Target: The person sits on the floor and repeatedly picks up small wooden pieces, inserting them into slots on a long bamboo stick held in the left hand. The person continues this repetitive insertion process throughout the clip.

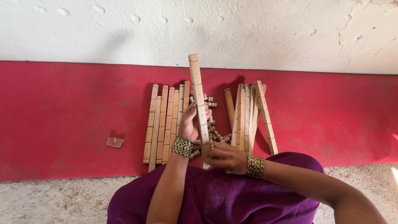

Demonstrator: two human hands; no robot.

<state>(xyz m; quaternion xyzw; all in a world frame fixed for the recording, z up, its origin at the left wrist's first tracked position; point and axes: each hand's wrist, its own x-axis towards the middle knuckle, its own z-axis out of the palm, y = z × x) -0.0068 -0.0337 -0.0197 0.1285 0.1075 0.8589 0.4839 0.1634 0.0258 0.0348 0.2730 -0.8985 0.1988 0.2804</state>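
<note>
While the left hand was curled around the mid-length of a long pale wooden slat drilled with a row of small holes, the slat stood nearly vertical in view, its long axis running away from the body toward the red-painted wall base. Farther right, the right hand was closed on the slat's near end. Stacks of similar wooden slats flanked both hands. Small turned wooden pegs lay partly hidden behind the slat; the right fingertips were not visible.
</note>
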